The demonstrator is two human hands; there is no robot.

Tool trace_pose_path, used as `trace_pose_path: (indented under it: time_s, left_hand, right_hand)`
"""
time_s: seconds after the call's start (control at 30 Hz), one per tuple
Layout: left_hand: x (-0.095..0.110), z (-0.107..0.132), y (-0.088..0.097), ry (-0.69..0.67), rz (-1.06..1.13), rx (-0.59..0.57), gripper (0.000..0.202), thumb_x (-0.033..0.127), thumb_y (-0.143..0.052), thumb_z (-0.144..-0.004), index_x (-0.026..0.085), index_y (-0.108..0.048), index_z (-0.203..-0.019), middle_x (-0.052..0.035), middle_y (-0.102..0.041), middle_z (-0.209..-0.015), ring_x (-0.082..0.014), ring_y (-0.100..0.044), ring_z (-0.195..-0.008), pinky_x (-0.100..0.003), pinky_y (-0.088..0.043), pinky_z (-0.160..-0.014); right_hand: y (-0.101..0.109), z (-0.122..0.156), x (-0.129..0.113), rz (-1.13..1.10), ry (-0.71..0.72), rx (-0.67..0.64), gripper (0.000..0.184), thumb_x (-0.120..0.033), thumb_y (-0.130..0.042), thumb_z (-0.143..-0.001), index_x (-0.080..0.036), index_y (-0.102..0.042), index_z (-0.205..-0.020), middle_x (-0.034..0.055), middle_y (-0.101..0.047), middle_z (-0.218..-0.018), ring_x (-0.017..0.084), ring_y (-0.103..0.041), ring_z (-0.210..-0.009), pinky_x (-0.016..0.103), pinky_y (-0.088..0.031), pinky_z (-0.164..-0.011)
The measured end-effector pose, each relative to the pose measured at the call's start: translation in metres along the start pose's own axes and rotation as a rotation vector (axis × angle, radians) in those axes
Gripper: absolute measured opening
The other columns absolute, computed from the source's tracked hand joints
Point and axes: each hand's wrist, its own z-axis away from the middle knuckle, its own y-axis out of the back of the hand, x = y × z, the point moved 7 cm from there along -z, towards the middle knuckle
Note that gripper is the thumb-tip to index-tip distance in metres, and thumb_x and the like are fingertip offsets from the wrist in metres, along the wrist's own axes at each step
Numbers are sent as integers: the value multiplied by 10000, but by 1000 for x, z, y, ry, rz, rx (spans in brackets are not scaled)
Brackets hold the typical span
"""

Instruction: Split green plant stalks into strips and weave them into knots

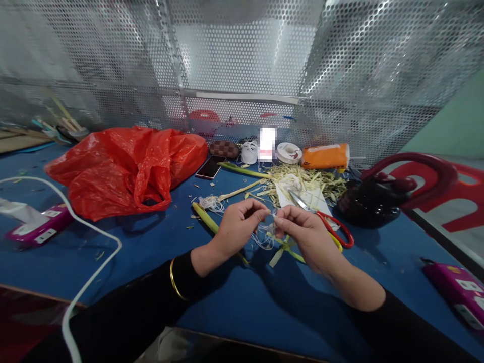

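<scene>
My left hand (239, 224) and my right hand (308, 234) meet above the blue table, each with thumb and forefinger pinched. Between the fingertips runs a thin white string (273, 215). Loose loops of it hang below, between the hands. Under my right hand shows a folded green leaf strip (278, 257), partly covered by the fingers. A long green stalk (206, 218) lies beneath my left hand. Beside my right hand rest scissors (346, 236) with red handles, their blades on white paper.
Shredded leaf pieces (328, 185) are heaped behind my hands. A red plastic bag (113, 169) lies left; a dark kettle (372, 204) stands right. At the back are a phone (210, 167), a ribbon spool (289, 152) and an orange packet (325, 157). A white cable (102, 229) crosses the left side.
</scene>
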Motion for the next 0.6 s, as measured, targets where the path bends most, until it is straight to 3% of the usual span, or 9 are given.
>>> trace_pose_path:
  time_s: [0.27, 0.43, 0.53, 0.6]
  left_hand:
    - [3, -4, 7, -34, -83, 54, 185, 310, -563, -867, 177, -541, -739, 62, -472, -579, -77, -437, -497, -209, -379, -525]
    - [5, 2, 20, -105, -102, 273, 182, 323, -630, -826, 167, -600, -737, 18, -564, -687, -103, -505, -612, -226, -420, -595]
    - [12, 6, 14, -180, -174, 239, 249, 324, -676, -792, 164, -616, -611, 0, -573, -643, -121, -519, -633, -240, -421, -610]
    - [12, 8, 7, -178, -189, 171, 184, 287, -717, -752, 164, -657, -627, -15, -619, -677, -135, -557, -671, -247, -439, -638]
  right_hand:
    - [-1, 2, 2, -47, -3, -43, 157, -295, -672, -832, -190, -638, -722, -18, -621, -610, 119, -562, -598, 265, -443, -627]
    - [2, 0, 2, -66, 17, 11, 141, -297, -680, -825, -188, -654, -740, -9, -647, -669, 108, -582, -590, 262, -466, -633]
    - [4, -1, 1, -36, 44, 53, 164, -319, -694, -806, -186, -653, -719, -5, -643, -654, 118, -587, -575, 274, -486, -621]
    - [4, 0, 0, -14, 56, 70, 166, -329, -701, -793, -189, -651, -720, -8, -637, -636, 127, -591, -573, 281, -497, -614]
